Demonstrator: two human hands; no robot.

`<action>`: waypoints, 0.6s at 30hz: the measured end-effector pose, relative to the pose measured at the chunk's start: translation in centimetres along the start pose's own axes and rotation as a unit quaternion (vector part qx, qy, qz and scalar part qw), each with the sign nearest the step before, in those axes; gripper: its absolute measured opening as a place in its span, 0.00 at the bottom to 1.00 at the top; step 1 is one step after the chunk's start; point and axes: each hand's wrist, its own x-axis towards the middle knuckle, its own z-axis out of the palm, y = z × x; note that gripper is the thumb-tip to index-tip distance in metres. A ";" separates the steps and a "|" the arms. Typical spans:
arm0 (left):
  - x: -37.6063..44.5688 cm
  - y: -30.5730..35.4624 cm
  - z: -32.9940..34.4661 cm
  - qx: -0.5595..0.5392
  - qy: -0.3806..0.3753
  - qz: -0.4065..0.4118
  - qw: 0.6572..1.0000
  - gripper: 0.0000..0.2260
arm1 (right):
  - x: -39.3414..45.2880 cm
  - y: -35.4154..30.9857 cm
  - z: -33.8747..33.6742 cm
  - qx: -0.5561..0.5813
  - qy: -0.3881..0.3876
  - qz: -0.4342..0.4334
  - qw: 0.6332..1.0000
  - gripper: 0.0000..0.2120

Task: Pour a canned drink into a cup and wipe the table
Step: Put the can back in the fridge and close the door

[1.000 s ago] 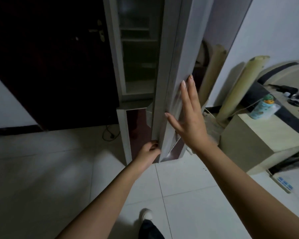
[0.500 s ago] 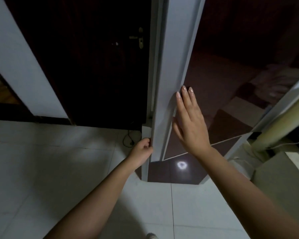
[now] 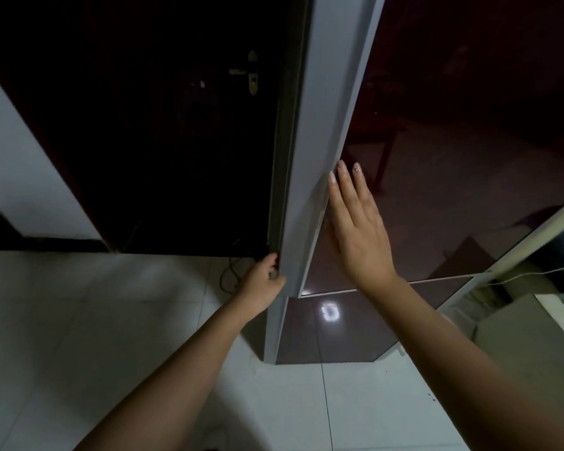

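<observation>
A tall fridge with a grey edge and glossy dark-red door [image 3: 437, 164] fills the upper right. My right hand [image 3: 355, 229] lies flat against the door's front near its left edge, fingers straight. Lower down, my left hand [image 3: 262, 283] curls its fingers round the door's grey side edge [image 3: 310, 177]. The door stands almost flush with the fridge body. No can, cup or cloth is in view.
A dark wooden room door with a brass handle [image 3: 249, 73] is behind at the left. A black cable [image 3: 232, 271] lies on the white tiled floor [image 3: 95, 320]. A beige cabinet [image 3: 528, 340] stands at the right.
The fridge door has swung from wide open, with the shelves showing, to nearly shut. Both hands stayed on it and followed it; the view has turned to the left.
</observation>
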 end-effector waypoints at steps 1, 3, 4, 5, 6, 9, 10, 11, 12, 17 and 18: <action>1.0 -0.4 -0.4 0.003 -0.012 0.003 1.000 0.18 | 0.5 0.0 0.4 -0.009 -0.001 0.007 1.000 0.33; 2.9 -0.7 -1.3 0.018 -0.034 0.006 0.999 0.20 | 1.3 -0.1 1.3 -0.029 -0.003 0.021 0.999 0.34; 3.3 -0.2 -1.9 0.026 -0.046 0.009 0.999 0.20 | 1.6 -0.2 1.7 -0.040 -0.005 0.031 0.999 0.35; 3.7 0.1 -2.4 0.034 -0.060 0.012 0.998 0.20 | 1.9 -0.2 2.0 -0.051 -0.007 0.040 0.998 0.35; 3.9 0.7 -2.9 0.040 -0.074 0.016 0.996 0.19 | 2.2 -0.3 2.4 -0.061 -0.009 0.049 0.997 0.36; 5.1 1.1 -4.0 0.059 -0.108 0.033 0.992 0.18 | 2.8 -0.7 3.4 -0.085 -0.011 0.068 0.994 0.36; 5.4 1.1 -4.2 0.066 -0.117 0.033 0.990 0.18 | 3.0 -0.8 3.6 -0.092 -0.012 0.075 0.993 0.35; 5.8 1.1 -4.5 0.066 -0.127 0.036 0.989 0.19 | 3.2 -1.0 3.8 -0.097 -0.012 0.082 0.992 0.35; 6.0 1.2 -4.7 0.063 -0.135 0.039 0.988 0.20 | 3.4 -1.2 4.1 -0.102 -0.013 0.089 0.991 0.34; 7.2 1.5 -5.5 0.062 -0.168 0.041 0.983 0.20 | 4.1 -1.7 4.9 -0.133 -0.026 0.121 0.983 0.34; 7.4 1.5 -5.7 0.061 -0.170 0.041 0.983 0.20 | 4.2 -1.7 5.1 -0.137 -0.027 0.126 0.982 0.34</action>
